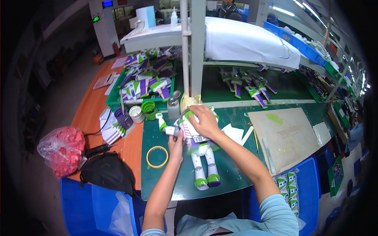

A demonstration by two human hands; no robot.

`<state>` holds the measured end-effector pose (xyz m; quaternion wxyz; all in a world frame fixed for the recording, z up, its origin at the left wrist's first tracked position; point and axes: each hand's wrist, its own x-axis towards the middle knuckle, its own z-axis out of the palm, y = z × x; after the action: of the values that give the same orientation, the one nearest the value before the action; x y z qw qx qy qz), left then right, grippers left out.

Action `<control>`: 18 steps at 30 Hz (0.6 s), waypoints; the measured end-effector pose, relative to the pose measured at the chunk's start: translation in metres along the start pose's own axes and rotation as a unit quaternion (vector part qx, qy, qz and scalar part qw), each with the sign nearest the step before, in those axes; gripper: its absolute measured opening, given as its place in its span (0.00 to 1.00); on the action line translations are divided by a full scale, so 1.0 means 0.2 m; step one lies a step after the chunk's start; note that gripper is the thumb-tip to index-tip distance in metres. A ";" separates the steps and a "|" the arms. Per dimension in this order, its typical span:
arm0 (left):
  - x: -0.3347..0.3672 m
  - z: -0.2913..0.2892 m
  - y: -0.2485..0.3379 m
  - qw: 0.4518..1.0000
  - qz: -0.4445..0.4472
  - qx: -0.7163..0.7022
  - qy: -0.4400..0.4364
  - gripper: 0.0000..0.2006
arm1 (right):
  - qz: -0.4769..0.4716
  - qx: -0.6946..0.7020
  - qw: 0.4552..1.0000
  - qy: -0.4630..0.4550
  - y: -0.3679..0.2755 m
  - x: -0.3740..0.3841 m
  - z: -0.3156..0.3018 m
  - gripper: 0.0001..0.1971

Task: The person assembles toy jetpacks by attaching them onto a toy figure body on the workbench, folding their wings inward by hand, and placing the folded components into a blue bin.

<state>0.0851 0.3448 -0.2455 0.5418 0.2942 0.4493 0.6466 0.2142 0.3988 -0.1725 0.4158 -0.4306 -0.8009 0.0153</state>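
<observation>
A white, green and purple toy astronaut figure lies on its back on the green tabletop, feet toward me. My left hand is closed at the figure's side, next to its bent arm, with the thumb up and the other fingers partly hidden. Across the upper chest lies my right hand, its fingers curved over the shoulder area and gripping the body. The head is mostly covered by a grey band and my right hand. Just beyond it is a yellowish cloth or bag at the post's foot.
Left of the figure stand a metal-topped bottle, a green cup, a white jar and a yellow ring. A green crate holds many toy parts. On the right lies a beige board. Blue bins flank me.
</observation>
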 end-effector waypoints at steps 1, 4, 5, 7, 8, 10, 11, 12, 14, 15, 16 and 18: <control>0.03 -0.06 -0.04 1.000 0.004 -0.010 -0.008 0.18 | 0.003 0.007 1.000 -0.001 -0.03 0.01 0.01 0.17; 0.04 -0.07 -0.06 0.999 -0.028 -0.040 -0.006 0.16 | 0.018 -0.012 1.000 -0.007 -0.03 0.02 0.00 0.18; 0.04 -0.07 -0.04 0.998 -0.049 -0.046 -0.010 0.15 | 0.021 -0.012 1.000 -0.010 -0.03 0.02 0.00 0.18; 0.06 -0.14 -0.04 0.970 -0.104 -0.211 -0.069 0.12 | 0.032 -0.010 0.999 -0.026 -0.05 0.02 0.00 0.17; 0.07 -0.20 -0.02 0.967 -0.095 -0.235 -0.013 0.13 | 0.028 0.000 0.999 -0.027 -0.06 0.03 0.01 0.17; 0.09 -0.23 0.06 0.970 -0.041 -0.193 0.144 0.15 | 0.033 -0.009 0.999 -0.024 -0.04 0.01 -0.01 0.17; 0.11 -0.23 0.13 0.973 0.005 -0.132 0.190 0.18 | 0.035 -0.009 0.999 -0.020 -0.03 0.01 -0.02 0.17; 0.16 -0.25 0.19 0.960 0.053 -0.161 0.222 0.17 | 0.036 -0.004 0.999 -0.020 -0.04 0.01 -0.02 0.17; 0.27 -0.28 0.31 0.966 0.177 -0.107 0.153 0.14 | 0.040 0.001 0.999 -0.018 -0.05 0.00 -0.03 0.17; 0.30 -0.30 0.35 0.966 0.179 -0.102 0.154 0.14 | 0.041 0.006 0.999 -0.024 -0.07 0.00 -0.03 0.17; 0.34 -0.30 0.40 0.971 0.205 -0.083 0.089 0.15 | 0.043 0.006 0.999 -0.026 -0.09 0.02 -0.03 0.16; 0.35 -0.24 0.39 0.967 0.249 -0.044 0.013 0.17 | 0.029 0.004 1.000 0.000 -0.07 0.01 -0.01 0.16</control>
<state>-0.0069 0.3998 -0.2036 0.3698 0.3642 0.3402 0.7841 0.2058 0.3913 -0.1657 0.4170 -0.4515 -0.7882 0.0307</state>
